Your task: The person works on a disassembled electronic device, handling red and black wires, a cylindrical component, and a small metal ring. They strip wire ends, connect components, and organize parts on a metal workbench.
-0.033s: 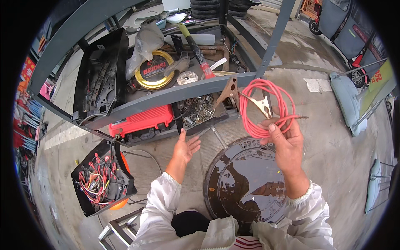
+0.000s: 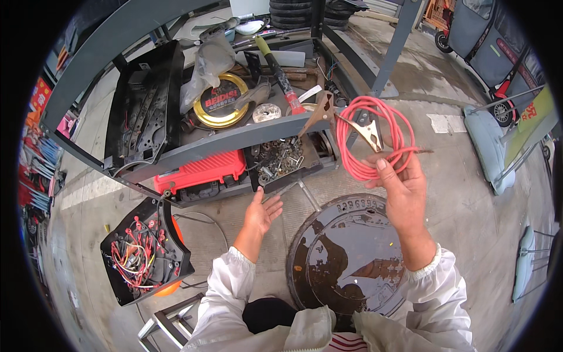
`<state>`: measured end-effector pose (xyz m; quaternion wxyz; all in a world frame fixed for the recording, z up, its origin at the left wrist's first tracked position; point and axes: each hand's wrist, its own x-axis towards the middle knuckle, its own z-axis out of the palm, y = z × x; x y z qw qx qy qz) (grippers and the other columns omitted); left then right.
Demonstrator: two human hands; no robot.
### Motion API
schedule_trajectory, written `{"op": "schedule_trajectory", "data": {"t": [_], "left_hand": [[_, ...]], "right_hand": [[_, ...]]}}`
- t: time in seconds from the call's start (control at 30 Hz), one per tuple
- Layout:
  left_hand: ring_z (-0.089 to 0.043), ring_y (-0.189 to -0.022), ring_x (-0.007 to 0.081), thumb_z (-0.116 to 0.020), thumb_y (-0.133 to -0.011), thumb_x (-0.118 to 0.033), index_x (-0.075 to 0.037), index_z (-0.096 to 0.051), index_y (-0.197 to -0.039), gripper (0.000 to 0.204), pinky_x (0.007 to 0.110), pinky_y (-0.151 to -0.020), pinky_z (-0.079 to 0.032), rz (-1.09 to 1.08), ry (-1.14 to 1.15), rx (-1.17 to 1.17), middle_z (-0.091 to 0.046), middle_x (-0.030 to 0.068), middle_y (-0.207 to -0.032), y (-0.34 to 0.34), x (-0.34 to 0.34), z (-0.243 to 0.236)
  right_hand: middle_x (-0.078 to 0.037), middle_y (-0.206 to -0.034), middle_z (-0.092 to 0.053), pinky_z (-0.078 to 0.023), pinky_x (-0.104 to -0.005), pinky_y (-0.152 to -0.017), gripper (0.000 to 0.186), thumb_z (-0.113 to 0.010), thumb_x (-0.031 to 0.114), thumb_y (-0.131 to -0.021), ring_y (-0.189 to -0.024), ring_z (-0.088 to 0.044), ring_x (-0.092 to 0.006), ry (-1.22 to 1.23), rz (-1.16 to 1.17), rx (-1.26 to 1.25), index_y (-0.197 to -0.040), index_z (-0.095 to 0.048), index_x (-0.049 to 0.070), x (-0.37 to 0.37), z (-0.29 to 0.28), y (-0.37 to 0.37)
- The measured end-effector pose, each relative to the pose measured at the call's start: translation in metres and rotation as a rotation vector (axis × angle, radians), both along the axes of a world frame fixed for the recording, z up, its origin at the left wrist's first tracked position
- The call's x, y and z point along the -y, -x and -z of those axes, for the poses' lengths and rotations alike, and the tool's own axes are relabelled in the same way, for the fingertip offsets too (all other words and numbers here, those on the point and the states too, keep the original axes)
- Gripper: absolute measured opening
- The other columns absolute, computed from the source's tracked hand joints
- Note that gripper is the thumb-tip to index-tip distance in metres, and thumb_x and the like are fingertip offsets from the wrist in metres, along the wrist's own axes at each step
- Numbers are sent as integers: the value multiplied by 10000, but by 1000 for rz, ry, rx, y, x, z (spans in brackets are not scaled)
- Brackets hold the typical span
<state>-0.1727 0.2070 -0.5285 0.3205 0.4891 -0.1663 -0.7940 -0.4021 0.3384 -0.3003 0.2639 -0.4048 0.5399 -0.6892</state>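
Note:
My right hand [image 2: 406,196] grips a coiled red cable [image 2: 346,146] at its lower edge, thumb pressed over the loops. A metal spring clamp [image 2: 370,134] hangs inside the coil, and a frayed cable end sticks out to the right. Just left of the coil, a rusty brown metal piece [image 2: 319,114] overlaps the rack's front bar; whether it joins the cable I cannot tell. My left hand [image 2: 262,214] is held out with fingers apart and nothing in it, below a dark tray of loose screws and small hardware [image 2: 275,159].
A grey metal rack [image 2: 223,141] holds a red tool case [image 2: 202,170], a yellow-rimmed round tin [image 2: 220,101], a hammer [image 2: 280,76] and a black casing [image 2: 143,105]. A black bin of wires [image 2: 141,255] stands at left. Beneath my right arm lies a wet round cover [image 2: 346,252].
My right hand has lifted the coiled red cable slightly upward, away from me. My left hand stays in nearly the same place, still open.

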Motion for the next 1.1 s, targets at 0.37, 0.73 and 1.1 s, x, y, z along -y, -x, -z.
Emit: {"op": "schedule_trajectory", "data": {"t": [0.37, 0.73, 1.1], "left_hand": [[-627, -905, 271, -440, -967, -291, -46, -479, -1227, 360, 397, -801, -513, -17, -108, -25, -633, 140, -1101, -98, -128, 40], [-646, -728, 218, -484, -955, -211, -52, -566, -1103, 232, 354, -657, -553, -201, -142, -37, -668, 122, -956, -120, -142, 39], [-632, -692, 199, -498, -938, -214, -63, -586, -1054, 209, 326, -630, -542, -272, -177, -16, -668, 99, -897, -140, -145, 48]], "right_hand": [[-116, -900, -629, -536, -279, -581, 293, -567, 168, -917, -742, -645, -187, -249, 79, 180, -1108, -529, -52, 213, -3, 29], [-157, -1284, -479, -548, -382, -716, 794, -704, 187, -781, -856, -651, -323, 104, -214, -1752, -1452, -280, 185, 211, -85, -156], [-162, -909, -681, -537, -433, -703, 382, -505, 415, -923, -850, -668, -321, -508, 467, -1707, -981, -656, 69, 311, -109, -29]]}}
